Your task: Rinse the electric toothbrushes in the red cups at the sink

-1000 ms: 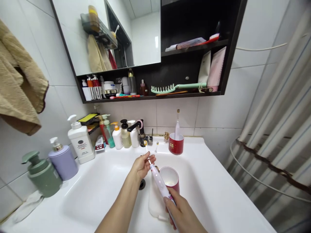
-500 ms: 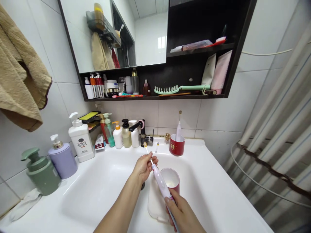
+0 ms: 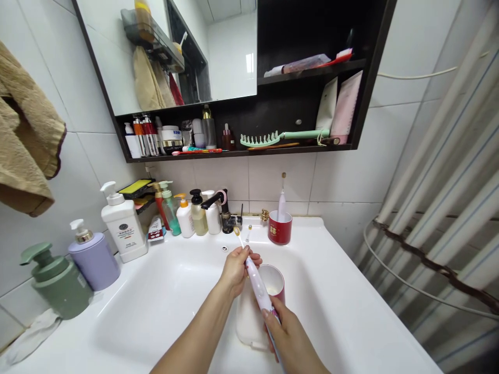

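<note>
An electric toothbrush (image 3: 258,285) with a pale pink-white handle slants over the sink, its brush head pointing up toward the faucet. My right hand (image 3: 286,330) is wrapped round the lower handle. At the neck, just below the brush head, the fingers of my left hand (image 3: 237,267) are closed round the toothbrush. Behind the handle a red cup (image 3: 281,291) with a white inside stands on a whitish tray (image 3: 247,327) in the basin. A second red cup (image 3: 279,234) on the sink's back rim holds another electric toothbrush (image 3: 281,202).
A black faucet (image 3: 224,208) rises at the sink's back edge. Pump bottles (image 3: 127,228) line the left and back rim. Above hangs a dark shelf (image 3: 304,148) with a mirror, a green hairbrush (image 3: 261,140) and tubes. White pipes (image 3: 440,208) run along the right.
The view has shifted a little, so the shelf and bottles sit further left. My left hand has moved slightly up the toothbrush's neck area, and both hands still hold it.
</note>
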